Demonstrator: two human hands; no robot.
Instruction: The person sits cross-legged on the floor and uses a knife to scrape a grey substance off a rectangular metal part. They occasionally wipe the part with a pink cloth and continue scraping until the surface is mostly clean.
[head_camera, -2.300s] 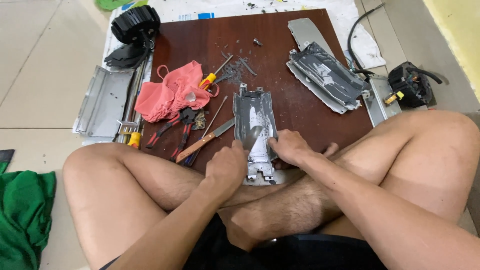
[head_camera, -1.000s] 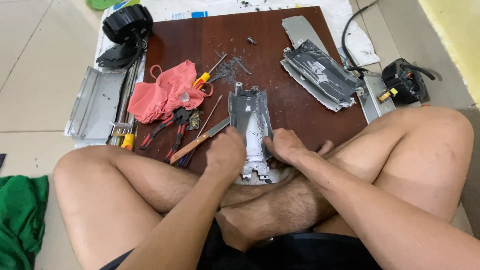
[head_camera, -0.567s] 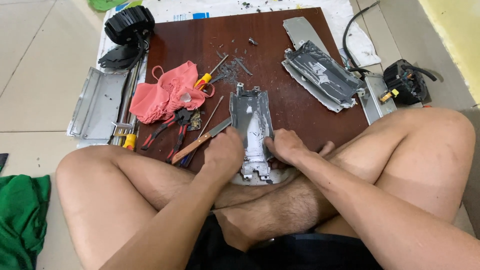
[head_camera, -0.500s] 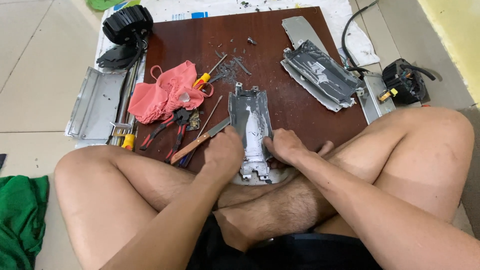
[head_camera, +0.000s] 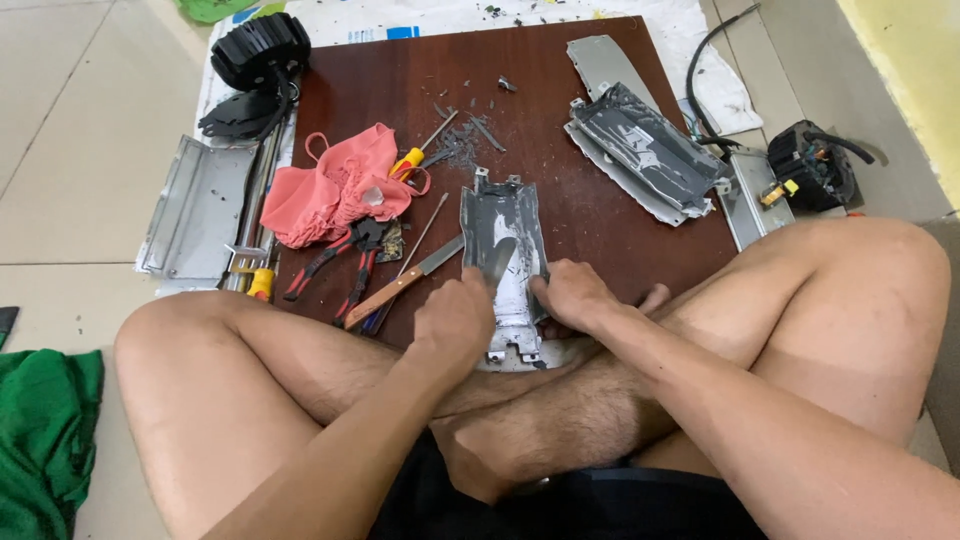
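Head view: A person sits cross-legged on the floor with a dark brown board (head_camera: 620, 250) set against the legs. A long grey metal tray (head_camera: 503, 255) lies on the board, its near end at the person's shins. It is coated in dark grey gunk.

The left hand (head_camera: 455, 318) is curled shut around a tool, and a flat shiny blade (head_camera: 499, 262) sticks out of it onto the tray. It looks like a scraper. The right hand (head_camera: 570, 297) is pressed down on the tray's right edge, fingers together, holding it in place.

How far along is the work? A pale patch shows near the blade, so some gunk seems to be scraped off there. Most of the tray is still dark, so I think a lot is left. Little grey crumbs (head_camera: 462, 150) lie further up the board.

Near the left hand lies a knife with a wooden handle (head_camera: 400, 285), not touched. Beside it are red-handled pliers (head_camera: 340, 265), a yellow-handled screwdriver (head_camera: 412, 160) and a pink cloth (head_camera: 335, 190). Another grey tray with dark coating (head_camera: 645, 155) waits far off on the right of the board. A black round part (head_camera: 262, 48) sits at the top left, and a green cloth (head_camera: 45, 440) is on the floor.
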